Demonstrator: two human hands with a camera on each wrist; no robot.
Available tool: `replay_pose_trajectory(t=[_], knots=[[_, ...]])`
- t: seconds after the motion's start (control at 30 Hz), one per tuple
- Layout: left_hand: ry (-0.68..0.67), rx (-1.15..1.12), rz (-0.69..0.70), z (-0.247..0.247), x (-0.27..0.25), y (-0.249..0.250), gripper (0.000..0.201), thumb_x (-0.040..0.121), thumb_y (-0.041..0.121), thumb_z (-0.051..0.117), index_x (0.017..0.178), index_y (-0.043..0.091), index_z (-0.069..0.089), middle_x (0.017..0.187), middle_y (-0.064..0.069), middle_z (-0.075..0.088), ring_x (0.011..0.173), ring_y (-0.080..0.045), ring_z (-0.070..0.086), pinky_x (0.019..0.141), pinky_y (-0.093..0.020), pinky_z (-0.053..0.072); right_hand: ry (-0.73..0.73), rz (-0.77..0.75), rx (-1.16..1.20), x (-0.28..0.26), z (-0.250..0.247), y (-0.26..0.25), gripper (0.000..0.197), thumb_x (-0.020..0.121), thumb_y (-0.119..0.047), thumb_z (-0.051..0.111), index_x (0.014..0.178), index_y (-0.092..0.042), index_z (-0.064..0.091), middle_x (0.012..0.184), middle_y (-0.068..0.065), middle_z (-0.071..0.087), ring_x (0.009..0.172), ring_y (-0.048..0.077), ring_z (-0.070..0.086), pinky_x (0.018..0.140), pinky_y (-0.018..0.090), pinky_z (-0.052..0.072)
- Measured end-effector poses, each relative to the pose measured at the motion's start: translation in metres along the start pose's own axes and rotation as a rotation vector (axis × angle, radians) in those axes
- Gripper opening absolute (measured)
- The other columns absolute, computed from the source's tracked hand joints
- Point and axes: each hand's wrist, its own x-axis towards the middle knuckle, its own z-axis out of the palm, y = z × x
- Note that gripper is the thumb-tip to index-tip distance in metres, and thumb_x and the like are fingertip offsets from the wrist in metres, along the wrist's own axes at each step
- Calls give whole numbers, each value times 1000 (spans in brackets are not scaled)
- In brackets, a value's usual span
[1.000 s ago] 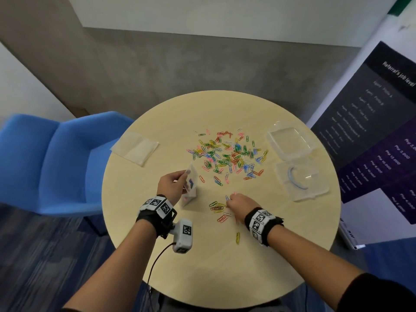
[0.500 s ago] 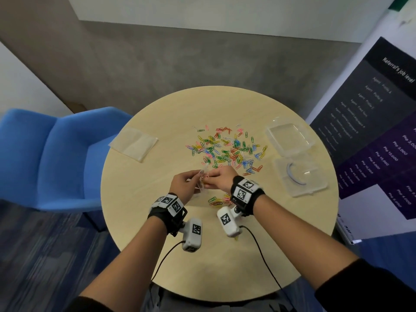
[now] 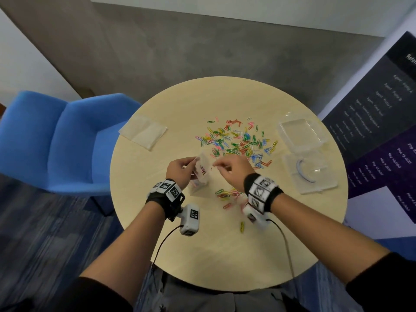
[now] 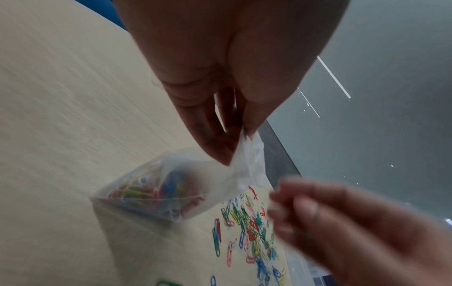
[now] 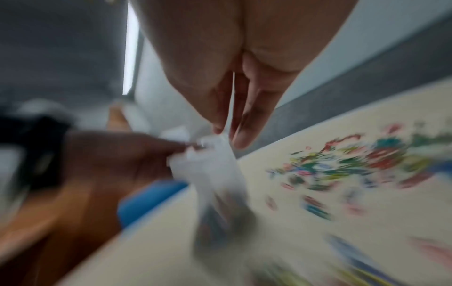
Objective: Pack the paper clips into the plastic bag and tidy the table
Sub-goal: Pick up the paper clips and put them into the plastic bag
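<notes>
My left hand [image 3: 180, 167] pinches the top edge of a small clear plastic bag [image 3: 203, 176] that stands on the round table, with coloured clips in its bottom [image 4: 159, 193]. My right hand [image 3: 227, 167] hovers just right of the bag's mouth, fingertips drawn together. Motion blur hides whether a clip is between them [image 5: 229, 135]. The main heap of coloured paper clips [image 3: 236, 143] lies beyond the hands. A smaller bunch [image 3: 227, 194] lies near my right wrist, and one yellow clip [image 3: 242, 226] lies nearer to me.
Flat spare plastic bags [image 3: 143, 131] lie at the table's left edge. An open clear plastic box, with lid [image 3: 301, 134] and base [image 3: 308, 174], sits at the right. A blue chair [image 3: 56, 143] stands left of the table [image 3: 202, 255], and a dark poster [image 3: 382, 131] stands at the right.
My right hand went from the near bunch of clips up to the bag's mouth and has now drawn slightly right of it. The left hand kept holding the bag upright.
</notes>
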Motion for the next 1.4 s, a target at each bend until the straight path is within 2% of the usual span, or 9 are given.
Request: replay_pose_trajectory(t=[0.17, 0.23, 0.77, 0.87, 0.93, 1.07, 1.13, 1.27, 1.4], knots=[[30, -11, -18, -7, 6, -1, 23, 97, 12, 55, 113, 4, 71, 75, -3, 65, 57, -6, 64, 65, -27, 60, -604, -548, -785, -89, 45, 71, 70, 88, -46, 55, 148, -20, 31, 157, 11, 26, 142, 35, 30, 115, 52, 24], [26, -12, -29, -7, 7, -1, 23, 98, 12, 56, 112, 4, 71, 72, -1, 64, 52, -3, 64, 61, -22, 59, -608, -611, -809, -106, 58, 98, 66, 96, -48, 41, 153, -22, 19, 160, 10, 17, 144, 36, 23, 117, 54, 9], [25, 3, -26, -9, 4, -4, 24, 97, 13, 56, 114, 4, 70, 84, -7, 67, 69, -14, 65, 59, -19, 58, -573, -108, -886, -51, 28, 112, 61, 100, -49, 12, 154, -25, 1, 162, 0, -8, 149, 30, 0, 115, 58, 10], [23, -2, -31, -8, 3, -5, 24, 98, 13, 56, 115, 3, 69, 84, -8, 66, 69, -14, 65, 61, -20, 59, -579, -82, -842, -68, 25, 111, 87, 82, -66, 4, 154, -18, 10, 162, 12, 0, 148, 33, 6, 119, 49, 15], [22, 13, -36, -4, 4, -5, 24, 98, 13, 55, 115, 4, 70, 82, -7, 66, 68, -15, 65, 63, -22, 59, -541, -147, -861, -79, 26, 105, 85, 84, -65, 26, 149, -11, 30, 157, 20, 21, 143, 37, 23, 116, 46, 27], [8, 31, -30, 4, 5, -2, 24, 98, 13, 54, 113, 6, 71, 76, -4, 65, 67, -18, 64, 73, -32, 59, -397, -265, -912, -82, 34, 108, 41, 62, -16, 86, 101, -8, 74, 105, 15, 70, 90, 30, 68, 69, 32, 60], [0, 33, -29, 8, 5, -1, 23, 97, 16, 56, 112, 7, 71, 75, -6, 66, 67, -20, 64, 75, -33, 57, -346, -269, -830, -78, 36, 109, 41, 64, 0, 81, 103, -6, 70, 104, 15, 68, 85, 28, 66, 59, 31, 59], [-19, 49, -34, 18, 5, -3, 23, 96, 22, 59, 108, 7, 73, 67, -5, 66, 64, -20, 64, 77, -35, 58, -453, -171, -842, -59, 32, 96, 30, 93, 4, 45, 120, 2, 58, 114, 18, 58, 107, 33, 55, 87, 40, 51], [-49, 65, -46, 25, 9, -5, 22, 95, 27, 62, 104, 13, 75, 67, -5, 68, 65, -20, 66, 82, -41, 59, -333, 116, -609, -35, 21, 87, 27, 95, -8, 49, 115, -3, 66, 112, 16, 65, 104, 32, 61, 90, 34, 49]])
